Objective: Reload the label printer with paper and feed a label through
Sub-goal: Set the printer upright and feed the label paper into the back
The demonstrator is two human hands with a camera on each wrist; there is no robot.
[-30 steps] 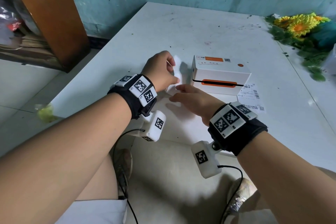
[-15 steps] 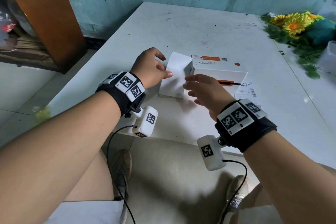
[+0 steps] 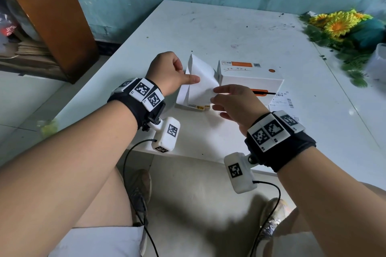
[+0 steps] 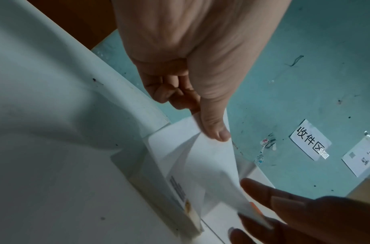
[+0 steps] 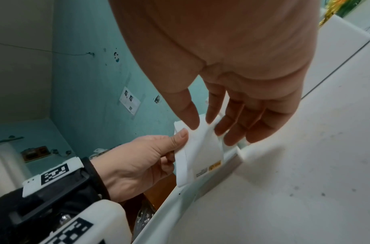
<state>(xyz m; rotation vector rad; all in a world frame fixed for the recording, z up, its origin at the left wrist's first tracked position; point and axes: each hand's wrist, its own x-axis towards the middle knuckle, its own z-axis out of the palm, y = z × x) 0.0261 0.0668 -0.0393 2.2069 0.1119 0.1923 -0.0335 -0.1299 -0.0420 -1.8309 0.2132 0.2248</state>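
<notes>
Left of the printer (image 3: 250,78), the left hand (image 3: 169,73) pinches the top sheet of the fan-folded label paper (image 3: 199,83), thumb on the near face and the curled fingers (image 4: 171,92) behind it, so the sheet stands up off the stack (image 3: 188,100) while the folds below stay flat on the bench (image 3: 208,27). That grip looks meant to peel one free end away without dragging the whole pile. Nearer the printer, the right hand (image 3: 236,104) takes the sheet's other edge: thumb and forefinger close lightly on the paper and the other fingers (image 5: 240,130) stay nearly straight, probably to steady the end and steer it to the printer. The printer sits shut just right of the stack, its orange slot facing the person. A printed label (image 3: 282,102) lies on the bench just right of the printer.
</notes>
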